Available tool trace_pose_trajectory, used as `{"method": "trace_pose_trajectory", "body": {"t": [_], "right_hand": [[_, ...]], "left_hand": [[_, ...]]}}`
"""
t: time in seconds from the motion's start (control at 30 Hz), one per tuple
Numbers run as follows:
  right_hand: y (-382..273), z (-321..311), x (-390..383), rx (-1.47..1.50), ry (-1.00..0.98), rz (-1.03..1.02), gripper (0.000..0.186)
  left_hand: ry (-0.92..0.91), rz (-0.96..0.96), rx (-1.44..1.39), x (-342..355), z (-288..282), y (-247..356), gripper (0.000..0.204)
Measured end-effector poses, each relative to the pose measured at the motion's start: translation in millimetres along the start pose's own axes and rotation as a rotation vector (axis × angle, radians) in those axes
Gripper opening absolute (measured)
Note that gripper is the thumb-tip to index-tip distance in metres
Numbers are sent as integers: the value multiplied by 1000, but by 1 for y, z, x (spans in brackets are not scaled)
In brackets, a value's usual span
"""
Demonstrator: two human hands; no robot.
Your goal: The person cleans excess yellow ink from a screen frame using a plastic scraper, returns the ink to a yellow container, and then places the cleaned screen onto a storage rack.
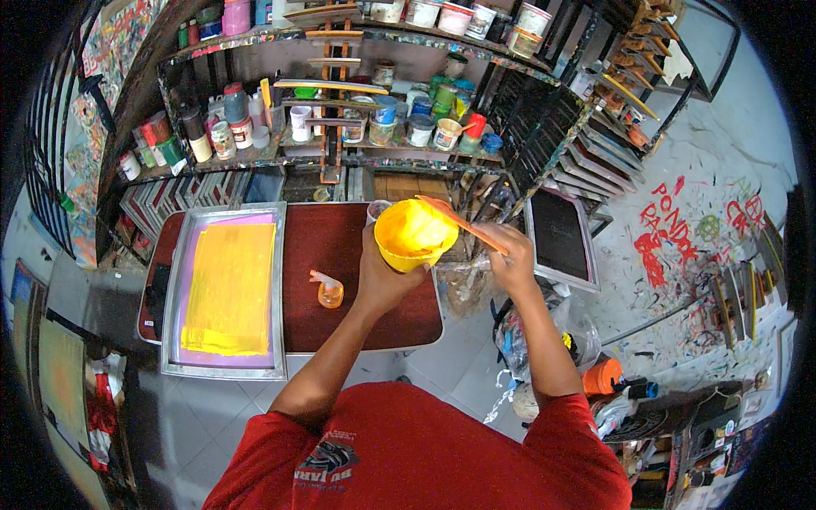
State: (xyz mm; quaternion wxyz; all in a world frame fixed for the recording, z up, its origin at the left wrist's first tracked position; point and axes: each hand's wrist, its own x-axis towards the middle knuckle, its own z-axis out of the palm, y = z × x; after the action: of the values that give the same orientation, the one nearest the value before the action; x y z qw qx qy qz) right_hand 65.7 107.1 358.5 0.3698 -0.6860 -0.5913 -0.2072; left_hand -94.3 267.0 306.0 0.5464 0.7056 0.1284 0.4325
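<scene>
My left hand is wrapped round a yellow tub of thick yellow paint, held up over the right part of the table. In my right hand is the handle of an orange spatula; its far end rests at the tub's rim, with yellow on it. To the left, a screen printing frame with a metal border lies on the table, its mesh coated yellow inside a purple margin. Between the frame and my left forearm stands a small orange container with a pale piece sticking out.
The dark red table has rounded corners. Behind it, a shelf bears several paint tubs and bottles. A dark-meshed frame leans at the right, near plastic bags. More frames are stacked in a rack.
</scene>
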Motion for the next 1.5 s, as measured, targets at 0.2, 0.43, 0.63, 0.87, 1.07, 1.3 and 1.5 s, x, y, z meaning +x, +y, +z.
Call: {"method": "trace_pose_trajectory", "body": {"t": [0.2,0.43,0.63,0.87,1.07,1.3,1.5], "right_hand": [[19,-11,-1,-200,-132,-62,43],[52,-12,-17,-283,-70,112,36],[32,7,-28,422,207,673,23],[16,13,-31,533,252,681,23],[14,3,-38,344,63,574,21],[31,-15,-34,-98,-192,163,18],[36,1,-52,405,231,749,25]], "left_hand": [[0,6,-33,-2,-3,3,74],[6,40,-101,-1,-2,1,74],[22,14,-3,-3,-2,-6,74],[30,21,9,-5,3,-20,73],[-4,-4,13,-3,-2,-12,75],[3,30,52,-1,-5,-14,78],[49,53,38,-7,2,-30,79]]}}
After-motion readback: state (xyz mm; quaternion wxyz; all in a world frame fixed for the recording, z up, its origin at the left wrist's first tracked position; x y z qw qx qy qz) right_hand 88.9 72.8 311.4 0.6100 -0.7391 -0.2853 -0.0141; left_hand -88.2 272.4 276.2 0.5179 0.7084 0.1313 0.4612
